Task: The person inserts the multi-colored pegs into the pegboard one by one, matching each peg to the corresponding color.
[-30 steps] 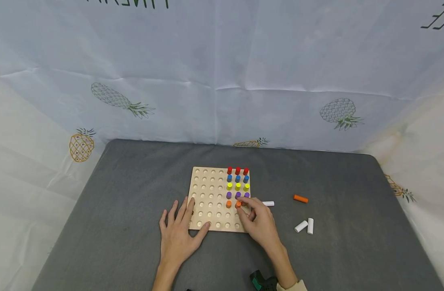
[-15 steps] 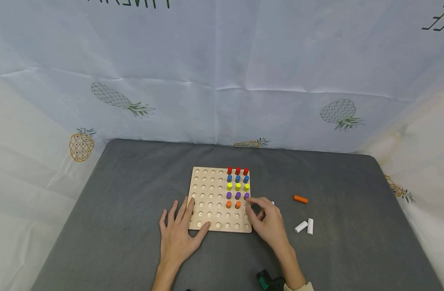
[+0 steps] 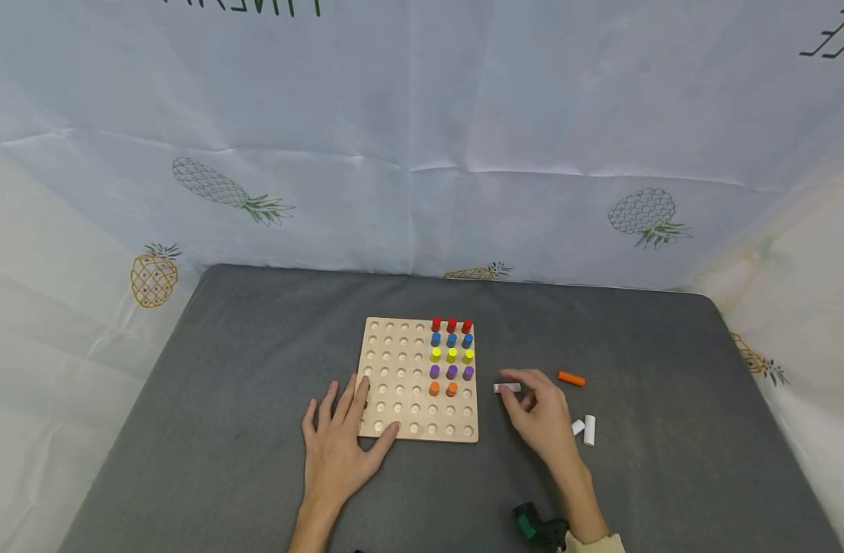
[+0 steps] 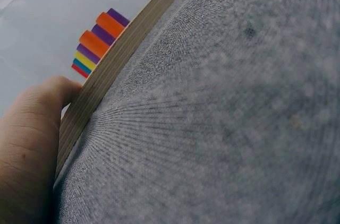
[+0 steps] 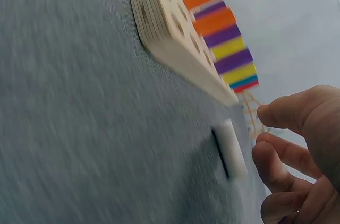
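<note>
On the table lies a pale wooden pegboard (image 3: pixel 392 372) with round holes. Red, blue, yellow and purple pegs (image 3: pixel 452 372) stand in rows of three at its right side, with two orange pegs (image 3: pixel 452 389) in the row nearer me. My left hand (image 3: pixel 339 453) rests with spread fingers on the board's near left corner. Right of the board, my right hand (image 3: pixel 542 418) hovers over a white peg (image 3: pixel 514 388) that lies on its side. In the right wrist view, thumb and fingers are apart with nothing between them, and the white peg (image 5: pixel 231 149) lies beyond.
An orange peg (image 3: pixel 571 378) lies loose to the right of my right hand. Two white pegs lie nearer me, one (image 3: pixel 590 430) in full sight, the other (image 3: pixel 577 428) partly behind the hand. Grey cloth (image 3: pixel 670 430) covers the table; a pineapple-print curtain (image 3: pixel 408 215) hangs behind.
My right hand has moved right, off the board and past its right edge, to the white peg. The two orange pegs stay in the board. My left hand has not moved.
</note>
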`<move>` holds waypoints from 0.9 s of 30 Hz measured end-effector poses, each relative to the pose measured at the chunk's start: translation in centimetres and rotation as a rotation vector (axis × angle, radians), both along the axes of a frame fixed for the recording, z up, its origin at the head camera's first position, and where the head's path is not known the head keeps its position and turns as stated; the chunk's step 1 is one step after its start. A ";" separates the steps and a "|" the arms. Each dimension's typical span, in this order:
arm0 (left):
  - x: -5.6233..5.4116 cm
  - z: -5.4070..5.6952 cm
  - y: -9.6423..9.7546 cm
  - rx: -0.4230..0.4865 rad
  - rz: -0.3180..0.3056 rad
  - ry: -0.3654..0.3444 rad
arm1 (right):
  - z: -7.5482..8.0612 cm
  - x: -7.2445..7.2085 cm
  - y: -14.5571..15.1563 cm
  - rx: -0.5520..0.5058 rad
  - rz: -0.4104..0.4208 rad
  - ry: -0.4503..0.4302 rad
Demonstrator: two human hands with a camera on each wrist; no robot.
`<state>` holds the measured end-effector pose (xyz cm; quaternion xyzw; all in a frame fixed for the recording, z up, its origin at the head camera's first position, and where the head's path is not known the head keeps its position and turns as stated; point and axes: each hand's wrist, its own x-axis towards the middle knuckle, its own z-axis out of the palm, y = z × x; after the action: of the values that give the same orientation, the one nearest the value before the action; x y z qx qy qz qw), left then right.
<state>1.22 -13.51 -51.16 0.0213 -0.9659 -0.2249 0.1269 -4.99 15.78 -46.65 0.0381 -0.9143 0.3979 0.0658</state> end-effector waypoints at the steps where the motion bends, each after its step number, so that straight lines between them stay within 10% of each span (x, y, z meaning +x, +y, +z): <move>1: 0.0 0.0 0.0 0.000 0.001 -0.002 | 0.0 -0.1 0.3 0.005 -0.002 0.012; 11: 0.1 -0.1 0.0 0.006 0.002 -0.006 | -0.2 -0.4 3.5 0.016 -0.039 0.128; 27: 0.1 0.0 0.0 0.004 0.003 -0.002 | -0.2 -1.1 6.4 0.163 -0.136 0.041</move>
<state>1.29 -13.47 -51.17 0.0231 -0.9655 -0.2264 0.1263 -6.07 22.15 -46.81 -0.0109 -0.9425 0.3159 0.1080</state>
